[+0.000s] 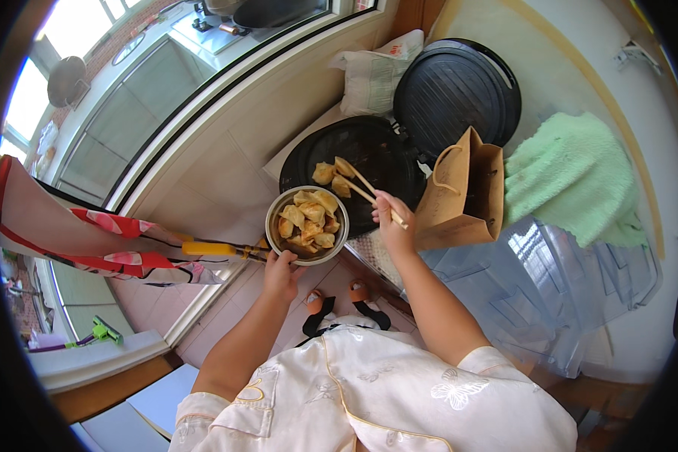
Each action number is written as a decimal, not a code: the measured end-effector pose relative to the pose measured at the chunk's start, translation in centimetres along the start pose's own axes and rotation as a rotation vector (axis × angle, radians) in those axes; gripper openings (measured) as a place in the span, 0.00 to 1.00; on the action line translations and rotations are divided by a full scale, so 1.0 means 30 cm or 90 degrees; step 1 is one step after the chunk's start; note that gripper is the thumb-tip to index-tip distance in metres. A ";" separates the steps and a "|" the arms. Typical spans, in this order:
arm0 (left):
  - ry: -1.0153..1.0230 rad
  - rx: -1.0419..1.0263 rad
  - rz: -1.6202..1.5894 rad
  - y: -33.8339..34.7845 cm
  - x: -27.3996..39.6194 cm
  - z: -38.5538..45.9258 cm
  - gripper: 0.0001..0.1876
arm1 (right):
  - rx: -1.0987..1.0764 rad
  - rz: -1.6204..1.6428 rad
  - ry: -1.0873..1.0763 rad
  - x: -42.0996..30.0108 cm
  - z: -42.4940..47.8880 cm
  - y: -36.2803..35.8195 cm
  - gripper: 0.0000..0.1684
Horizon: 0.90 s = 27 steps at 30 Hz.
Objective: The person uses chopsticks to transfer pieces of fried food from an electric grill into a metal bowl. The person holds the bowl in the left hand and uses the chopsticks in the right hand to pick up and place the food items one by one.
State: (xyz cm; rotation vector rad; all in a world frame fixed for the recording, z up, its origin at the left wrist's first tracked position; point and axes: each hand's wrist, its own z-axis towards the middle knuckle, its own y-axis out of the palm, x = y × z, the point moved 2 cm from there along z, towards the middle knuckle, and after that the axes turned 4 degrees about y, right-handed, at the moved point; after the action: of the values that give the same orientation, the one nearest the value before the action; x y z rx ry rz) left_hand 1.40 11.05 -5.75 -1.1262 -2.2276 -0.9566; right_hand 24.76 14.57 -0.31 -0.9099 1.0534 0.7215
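My left hand [282, 276] grips the near rim of a round metal bowl [270, 231], which is heaped with browned dumplings [311, 212]. In my right hand [393, 220] is a pair of wooden chopsticks [366, 190]. Their tips reach a few pan-fried dumplings [334, 175] on the black lower plate [367, 144] of an electric griddle; whether they pinch one I cannot tell. The bowl overlaps the griddle's near left edge in view. Behind, the ridged griddle lid [457, 93] stands raised on its hinge.
A kraft paper bag [449, 198] stands right of the griddle, beside a green towel [570, 175] over clear plastic bins [520, 288]. A white plastic bag [376, 79] sits behind. At left are a yellow-handled item [206, 249] and a red-trimmed cloth [113, 260].
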 end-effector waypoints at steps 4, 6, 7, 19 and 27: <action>-0.009 0.007 0.001 -0.015 0.017 -0.020 0.23 | 0.040 -0.006 0.011 0.065 0.042 0.005 0.16; 0.000 0.007 -0.016 -0.011 0.025 -0.027 0.23 | 0.054 0.001 0.024 0.065 0.054 -0.011 0.16; 0.005 0.004 -0.024 -0.006 0.029 -0.030 0.22 | 0.065 0.026 0.046 0.069 0.058 -0.021 0.16; 0.009 -0.028 -0.064 0.089 0.060 0.016 0.20 | -0.152 0.041 -0.170 -0.233 -0.197 -0.150 0.13; 0.011 0.018 -0.078 0.074 0.068 0.032 0.19 | -0.178 0.081 -0.141 -0.239 -0.147 -0.220 0.10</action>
State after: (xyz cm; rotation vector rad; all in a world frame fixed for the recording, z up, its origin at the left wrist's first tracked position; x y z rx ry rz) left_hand 2.02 13.74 -4.18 -0.9760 -2.3107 -0.9769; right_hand 26.17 7.16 7.26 -0.9808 0.8308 1.0710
